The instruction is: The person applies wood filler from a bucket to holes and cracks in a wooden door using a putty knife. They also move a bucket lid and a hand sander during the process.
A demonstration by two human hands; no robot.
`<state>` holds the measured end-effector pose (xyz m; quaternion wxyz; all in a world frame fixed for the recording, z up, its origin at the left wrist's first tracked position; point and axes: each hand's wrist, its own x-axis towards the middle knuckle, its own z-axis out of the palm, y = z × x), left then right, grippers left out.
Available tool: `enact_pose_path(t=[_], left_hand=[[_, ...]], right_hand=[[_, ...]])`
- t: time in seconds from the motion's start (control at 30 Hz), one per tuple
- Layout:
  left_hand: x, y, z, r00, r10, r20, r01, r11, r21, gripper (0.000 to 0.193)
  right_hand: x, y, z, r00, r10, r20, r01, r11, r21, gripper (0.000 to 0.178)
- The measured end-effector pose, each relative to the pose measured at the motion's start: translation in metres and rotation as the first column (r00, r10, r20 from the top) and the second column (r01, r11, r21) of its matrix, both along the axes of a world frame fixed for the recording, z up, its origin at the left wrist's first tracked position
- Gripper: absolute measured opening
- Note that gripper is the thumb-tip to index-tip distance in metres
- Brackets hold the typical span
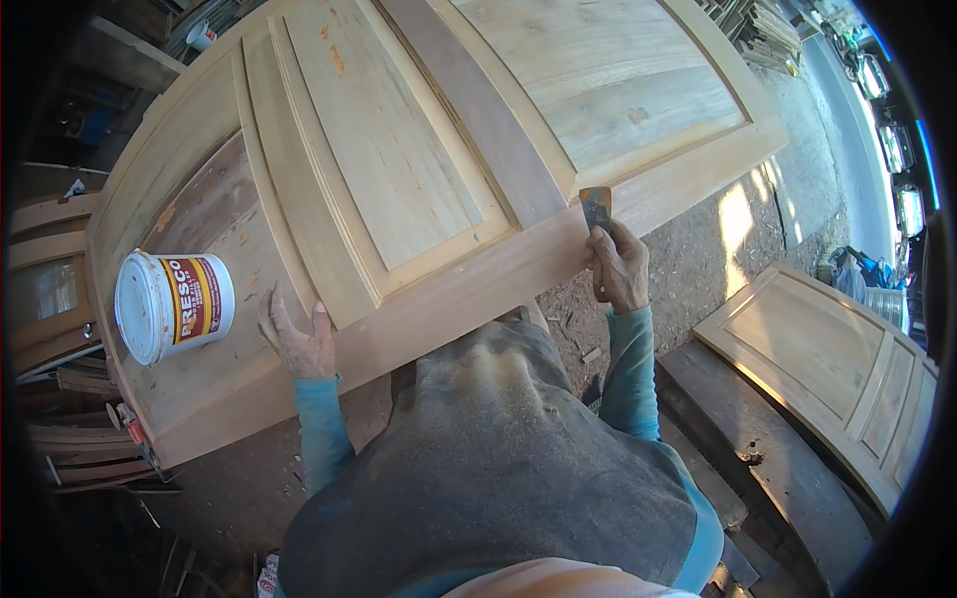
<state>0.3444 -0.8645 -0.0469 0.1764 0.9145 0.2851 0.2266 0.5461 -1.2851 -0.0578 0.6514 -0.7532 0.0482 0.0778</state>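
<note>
A wooden panel door (399,149) lies flat in front of me, with orange-brown filler smears on some panels. My right hand (622,267) is closed round a putty knife (596,207), its dark, stained blade pointing up at the door's near edge. The lower end of its handle shows below my fingers. My left hand (299,334) rests on the near part of the door, fingers spread and holding nothing. Left of that hand, a white bucket (137,309) with a red and yellow label stands on the door.
Another panel door (807,339) lies at the right beside a dark wooden plank (768,448). Curved wooden frames (50,249) are stacked at the far left. A small white container (201,37) stands beyond the door, and wood pieces (753,35) are piled at the back right.
</note>
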Motion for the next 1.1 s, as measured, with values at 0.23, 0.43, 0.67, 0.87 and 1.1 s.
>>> enact_pose_path(t=[0.23, 0.43, 0.67, 0.87, 1.1], left_hand=[[0.017, -0.025, -0.003, 0.951, -0.057, -0.304, -0.033, 0.959, -0.282, 0.082], [0.046, -0.048, 0.001, 0.962, 0.084, -0.259, -0.130, 0.977, -0.167, 0.079], [0.054, -0.056, -0.010, 0.981, 0.034, -0.189, -0.045, 0.998, -0.050, 0.081], [0.056, -0.065, -0.001, 0.981, 0.090, -0.170, -0.094, 0.996, -0.013, 0.084], [0.035, -0.054, -0.003, 0.970, 0.051, -0.239, -0.092, 0.982, -0.164, 0.086]], right_hand=[[0.032, -0.023, 0.010, 0.993, 0.011, -0.118, -0.010, 1.000, 0.012, 0.033], [0.040, -0.035, -0.006, 0.991, 0.090, -0.102, -0.094, 0.995, -0.038, 0.032], [0.041, -0.033, -0.018, 0.994, 0.022, -0.111, -0.018, 0.999, 0.042, 0.034], [0.038, -0.032, -0.018, 0.999, 0.038, 0.000, -0.038, 0.999, 0.028, 0.031], [0.033, -0.025, -0.008, 0.999, 0.015, -0.035, -0.014, 1.000, 0.026, 0.038]])
